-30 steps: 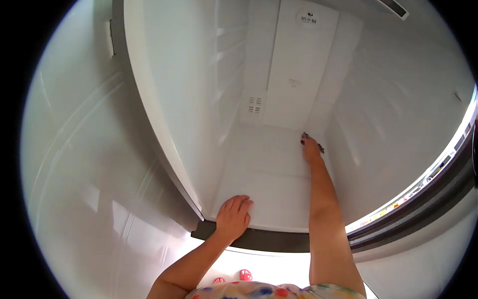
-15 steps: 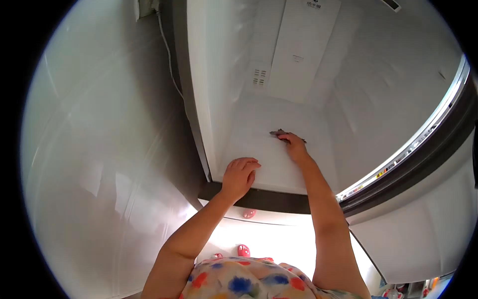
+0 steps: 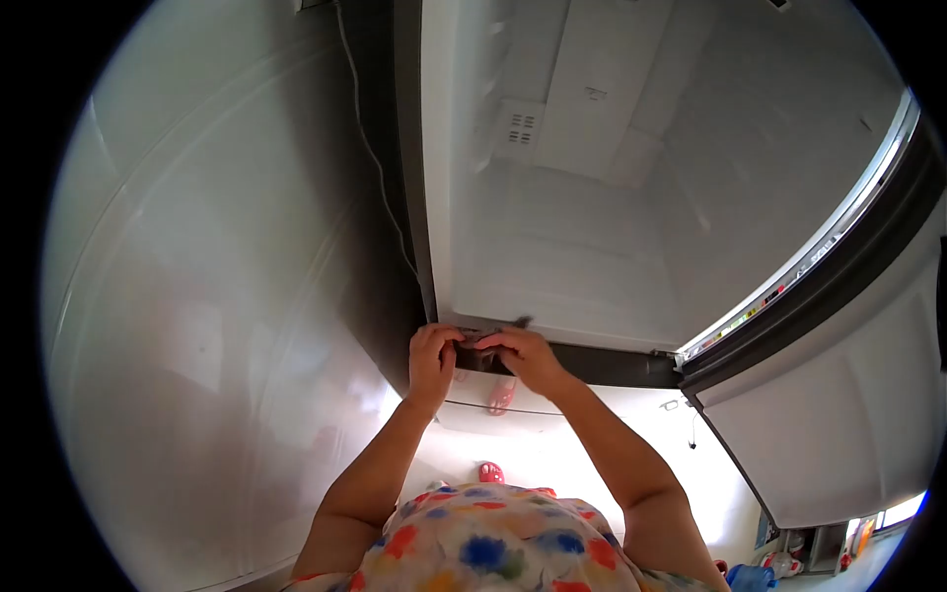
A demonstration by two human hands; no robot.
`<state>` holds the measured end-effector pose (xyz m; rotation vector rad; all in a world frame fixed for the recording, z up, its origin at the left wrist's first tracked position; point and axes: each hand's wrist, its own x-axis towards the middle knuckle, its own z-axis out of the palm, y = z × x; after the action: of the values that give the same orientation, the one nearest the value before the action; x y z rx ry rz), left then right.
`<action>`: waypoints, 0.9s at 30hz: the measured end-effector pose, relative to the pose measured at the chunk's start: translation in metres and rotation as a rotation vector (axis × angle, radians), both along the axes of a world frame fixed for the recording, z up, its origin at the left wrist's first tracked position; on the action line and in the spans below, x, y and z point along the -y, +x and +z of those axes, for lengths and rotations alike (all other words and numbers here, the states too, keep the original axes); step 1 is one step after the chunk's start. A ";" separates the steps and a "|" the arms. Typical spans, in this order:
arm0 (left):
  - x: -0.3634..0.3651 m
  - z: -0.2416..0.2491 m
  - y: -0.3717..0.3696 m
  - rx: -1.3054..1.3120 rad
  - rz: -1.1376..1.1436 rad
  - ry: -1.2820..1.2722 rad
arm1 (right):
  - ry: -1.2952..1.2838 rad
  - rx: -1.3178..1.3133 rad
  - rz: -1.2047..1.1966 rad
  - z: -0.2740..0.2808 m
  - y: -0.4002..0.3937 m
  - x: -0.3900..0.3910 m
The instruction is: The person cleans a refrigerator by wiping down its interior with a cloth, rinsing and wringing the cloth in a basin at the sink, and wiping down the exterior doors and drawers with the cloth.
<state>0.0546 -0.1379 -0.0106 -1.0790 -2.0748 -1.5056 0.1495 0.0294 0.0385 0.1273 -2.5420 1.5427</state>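
Observation:
In the head view, a small dark grey cloth is bunched at the front edge of the open refrigerator compartment. My left hand grips its left end, fingers curled, beside the front left corner. From the other side, my right hand closes on the cloth, with a dark tip showing beyond the knuckles. Both hands are close together over the dark front rim. The fingers partly hide the cloth.
The refrigerator door stands swung open on the right, with a dark gasket. A glossy pale panel rises close on the left, and a white cord hangs beside the cabinet. Bottles and a blue container are at lower right.
My right hand has drawn the cloth from the compartment floor toward me to the front edge. My left hand has moved left and down onto the rim and now grips the cloth too.

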 end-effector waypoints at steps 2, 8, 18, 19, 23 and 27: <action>0.012 -0.003 -0.003 0.042 0.022 0.003 | -0.087 -0.076 -0.152 0.001 -0.002 0.009; 0.042 -0.016 -0.011 0.153 0.122 -0.006 | 0.361 -0.397 -0.589 -0.005 -0.054 -0.010; 0.063 -0.030 -0.021 0.168 0.057 -0.054 | 0.253 -0.391 -0.405 -0.036 0.001 0.061; 0.063 -0.034 -0.022 0.205 0.050 -0.063 | 0.290 -0.455 -0.472 -0.040 0.013 0.056; 0.051 -0.046 -0.013 0.382 0.056 0.049 | -0.099 -0.461 -0.883 -0.058 0.084 -0.034; 0.046 -0.057 -0.011 0.458 0.024 0.082 | 0.525 -0.311 -1.282 -0.046 0.135 -0.091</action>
<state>0.0441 -0.1839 -0.0678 -0.7233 -2.2741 -1.9511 0.2842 0.1208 -0.0074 -0.9150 -1.9129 0.3220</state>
